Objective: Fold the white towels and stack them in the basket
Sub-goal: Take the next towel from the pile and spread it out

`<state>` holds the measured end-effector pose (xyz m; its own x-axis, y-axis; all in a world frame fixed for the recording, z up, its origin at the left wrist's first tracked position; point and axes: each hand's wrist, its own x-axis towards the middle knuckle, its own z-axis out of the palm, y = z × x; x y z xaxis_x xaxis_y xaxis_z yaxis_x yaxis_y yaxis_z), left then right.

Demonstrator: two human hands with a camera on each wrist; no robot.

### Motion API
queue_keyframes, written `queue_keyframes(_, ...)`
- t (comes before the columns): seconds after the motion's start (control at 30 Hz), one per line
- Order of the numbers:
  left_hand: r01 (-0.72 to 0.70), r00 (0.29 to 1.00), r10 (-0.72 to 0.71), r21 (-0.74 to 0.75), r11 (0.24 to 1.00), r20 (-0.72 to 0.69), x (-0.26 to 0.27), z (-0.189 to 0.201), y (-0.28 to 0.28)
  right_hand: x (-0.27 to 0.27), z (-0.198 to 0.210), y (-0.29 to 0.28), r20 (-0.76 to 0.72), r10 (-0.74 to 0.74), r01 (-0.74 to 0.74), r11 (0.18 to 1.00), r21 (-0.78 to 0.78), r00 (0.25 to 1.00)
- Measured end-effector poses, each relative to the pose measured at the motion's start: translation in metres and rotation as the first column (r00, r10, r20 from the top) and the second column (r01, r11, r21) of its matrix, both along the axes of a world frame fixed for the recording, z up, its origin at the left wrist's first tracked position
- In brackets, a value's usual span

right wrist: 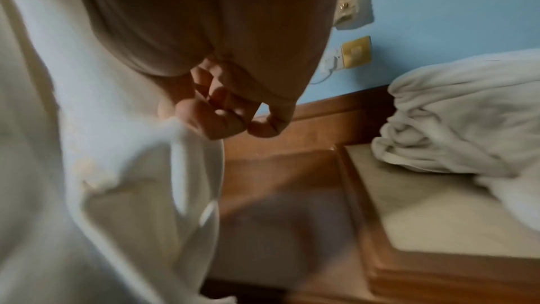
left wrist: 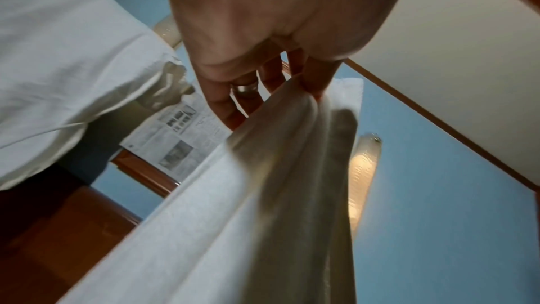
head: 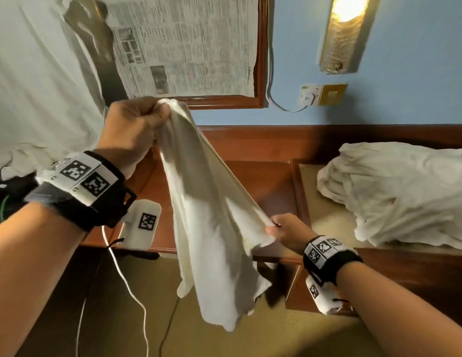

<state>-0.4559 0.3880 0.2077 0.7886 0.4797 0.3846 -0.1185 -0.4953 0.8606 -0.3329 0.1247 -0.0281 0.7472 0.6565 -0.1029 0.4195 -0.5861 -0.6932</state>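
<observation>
Raised in my left hand [head: 133, 124], which bunches one corner, the towel [head: 212, 215] hangs while my right hand [head: 289, 231] pinches its lower edge; next, I judge, find matching corners.

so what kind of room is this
Probably a hotel or guest bedroom: a lit wall lamp on a blue wall, a wooden bedside unit, and a heap of white towels beside it.
</observation>
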Motion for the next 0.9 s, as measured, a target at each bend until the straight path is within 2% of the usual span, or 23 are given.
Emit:
queue_keyframes(0.07, -0.081, 0.996, 0.083, -0.095, 0.992, 0.015, -0.006, -0.002, 0.012, 0.001, -0.026, -0.018, 0.025, -0.019, 0.024, 0.978, -0.206, 1.0)
queue_keyframes(0.13, -0.152, 0.987, 0.159, -0.178, 0.972, 0.027, -0.01, -0.004, 0.025, 0.006, -0.049, -0.042, 0.024, -0.042, 0.048, 0.937, -0.346, 0.999)
queue_keyframes(0.23, -0.197, 0.975, 0.217, -0.264, 0.944, 0.047, -0.015, -0.004, 0.041, 0.014, -0.071, -0.082, 0.019, -0.216, 0.197, 0.847, -0.494, 0.976)
queue_keyframes(0.33, -0.197, 0.976, 0.213, -0.216, 0.956, 0.053, -0.012, -0.008, 0.047, 0.016, -0.081, -0.119, 0.068, -0.394, 0.361, 0.742, -0.565, 0.917)
queue_keyframes(0.43, -0.169, 0.983, 0.177, -0.129, 0.977, 0.052, -0.005, -0.012, 0.032, 0.013, -0.085, -0.133, 0.099, -0.483, 0.442, 0.673, -0.593, 0.87)
queue_keyframes(0.47, -0.139, 0.989, 0.143, -0.078, 0.987, 0.039, -0.001, -0.014, 0.025, 0.011, -0.08, -0.129, 0.111, -0.485, 0.455, 0.684, -0.57, 0.868)
queue_keyframes(0.53, -0.051, 0.999, 0.051, 0.044, 0.998, -0.002, 0.009, -0.018, 0.01, 0.005, -0.058, -0.106, 0.149, -0.457, 0.476, 0.779, -0.409, 0.877)
queue_keyframes(0.6, 0.039, 0.998, -0.029, 0.165, 0.985, -0.062, 0.018, -0.023, -0.004, -0.005, -0.022, -0.067, 0.158, -0.444, 0.456, 0.889, -0.042, 0.882)
queue_keyframes(0.63, 0.083, 0.994, -0.065, 0.205, 0.975, -0.093, 0.023, -0.025, -0.01, -0.013, 0.002, -0.045, 0.159, -0.421, 0.399, 0.904, 0.153, 0.893)
queue_keyframes(0.7, 0.175, 0.979, -0.14, 0.253, 0.951, -0.149, 0.031, -0.03, -0.02, -0.031, 0.048, -0.003, 0.203, -0.318, 0.211, 0.883, 0.419, 0.926)
queue_keyframes(0.77, 0.247, 0.963, -0.204, 0.282, 0.927, -0.174, 0.036, -0.032, -0.027, -0.052, 0.084, 0.03, 0.215, -0.229, 0.08, 0.837, 0.541, 0.949)
queue_keyframes(0.83, 0.307, 0.947, -0.263, 0.283, 0.909, -0.183, 0.04, -0.032, -0.028, -0.065, 0.104, 0.052, 0.171, -0.205, 0.066, 0.804, 0.591, 0.964)
queue_keyframes(0.9, 0.35, 0.933, -0.302, 0.285, 0.893, -0.197, 0.044, -0.031, -0.024, -0.07, 0.113, 0.067, 0.113, -0.231, 0.114, 0.779, 0.617, 0.966)
